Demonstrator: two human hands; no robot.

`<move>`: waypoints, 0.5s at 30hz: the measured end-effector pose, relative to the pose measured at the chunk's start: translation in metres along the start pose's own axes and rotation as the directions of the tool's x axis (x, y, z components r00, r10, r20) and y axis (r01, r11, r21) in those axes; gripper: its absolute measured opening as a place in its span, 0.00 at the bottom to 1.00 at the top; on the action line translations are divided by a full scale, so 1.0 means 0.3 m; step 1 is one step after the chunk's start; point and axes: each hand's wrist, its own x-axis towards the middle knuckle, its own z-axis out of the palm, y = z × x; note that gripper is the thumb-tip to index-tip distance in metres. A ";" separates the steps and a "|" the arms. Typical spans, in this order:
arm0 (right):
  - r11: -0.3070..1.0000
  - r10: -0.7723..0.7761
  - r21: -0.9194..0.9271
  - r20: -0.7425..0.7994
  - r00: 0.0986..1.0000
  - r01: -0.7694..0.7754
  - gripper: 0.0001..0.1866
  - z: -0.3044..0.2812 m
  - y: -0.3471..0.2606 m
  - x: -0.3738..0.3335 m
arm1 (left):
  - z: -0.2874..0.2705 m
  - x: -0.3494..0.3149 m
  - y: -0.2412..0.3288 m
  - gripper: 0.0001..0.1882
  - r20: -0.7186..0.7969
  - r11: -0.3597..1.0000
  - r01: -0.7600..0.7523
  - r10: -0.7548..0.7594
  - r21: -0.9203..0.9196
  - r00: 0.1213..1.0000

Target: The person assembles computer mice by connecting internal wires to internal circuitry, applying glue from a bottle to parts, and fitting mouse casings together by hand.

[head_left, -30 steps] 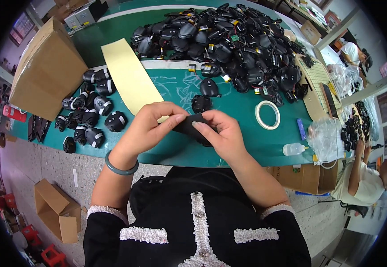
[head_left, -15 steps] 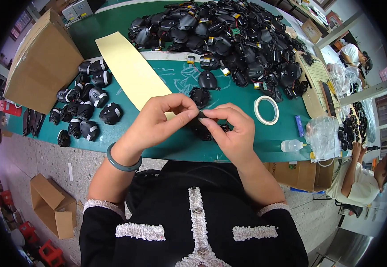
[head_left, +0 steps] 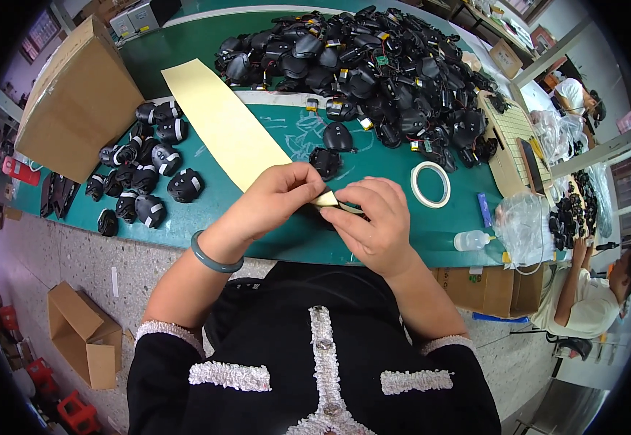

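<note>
My left hand (head_left: pixel 275 199), with a grey-green bangle on its wrist, is closed at the fingertips. My right hand (head_left: pixel 375 221) is closed too, its thumb and fingers meeting the left ones. Between them shows a pale yellow piece (head_left: pixel 326 199). Whether it is the end of the long strip or a separate piece, I cannot tell. The long pale yellow strip (head_left: pixel 217 116) lies slantwise on the green table, its near end hidden by my left hand. Just beyond my fingers sits a black rounded casing (head_left: pixel 326 162), with another casing (head_left: pixel 338 135) behind it.
A big heap of black casings with wires and small batteries (head_left: pixel 373 72) fills the far side. Strapped black casings (head_left: pixel 165 158) lie left by a cardboard box (head_left: pixel 76 101). A tape roll (head_left: pixel 430 183), a small bottle (head_left: pixel 472 240) and a plastic bag (head_left: pixel 524 225) are right. Other people sit beyond.
A small black piece showed between my fingertips before; now a pale yellow piece shows there. My hands have shifted slightly, and the view has moved a little.
</note>
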 end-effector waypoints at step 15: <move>0.996 -0.017 0.085 0.019 1.000 0.015 0.14 -0.027 0.008 -0.110 | -0.032 0.012 -0.034 0.11 -0.021 0.953 -0.080 0.090 0.292 0.996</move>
